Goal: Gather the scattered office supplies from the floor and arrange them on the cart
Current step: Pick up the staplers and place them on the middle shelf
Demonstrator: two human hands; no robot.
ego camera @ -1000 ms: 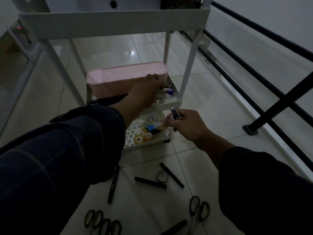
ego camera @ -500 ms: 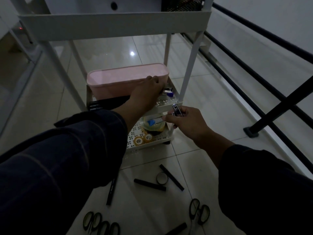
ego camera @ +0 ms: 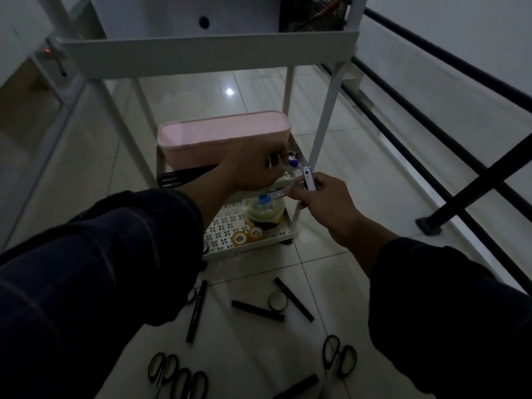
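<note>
The white three-tier cart (ego camera: 210, 51) stands before me. My left hand (ego camera: 250, 172) rests on its middle shelf beside the pink box (ego camera: 224, 139), fingers curled over small items near a purple piece (ego camera: 294, 162); whether it grips anything is hidden. My right hand (ego camera: 325, 200) is at the shelf's right front corner, closed on a silver nail clipper (ego camera: 308, 180) and a metal cutter with a blue slider (ego camera: 266, 198). On the floor lie black markers (ego camera: 197, 309) (ego camera: 257, 310), a tape roll (ego camera: 277, 300) and scissors (ego camera: 339, 355) (ego camera: 178, 375).
The bottom shelf holds a big clear tape roll (ego camera: 263, 213) and small yellow rolls (ego camera: 244, 237). Black markers (ego camera: 175, 178) lie on the middle shelf. A grey drawer box (ego camera: 187, 18) and mesh basket (ego camera: 313, 12) sit on top. A black railing (ego camera: 431, 139) runs along the right.
My right hand has risen with the clipper and cutter from below the middle shelf to its front corner. My left hand has stayed on that shelf.
</note>
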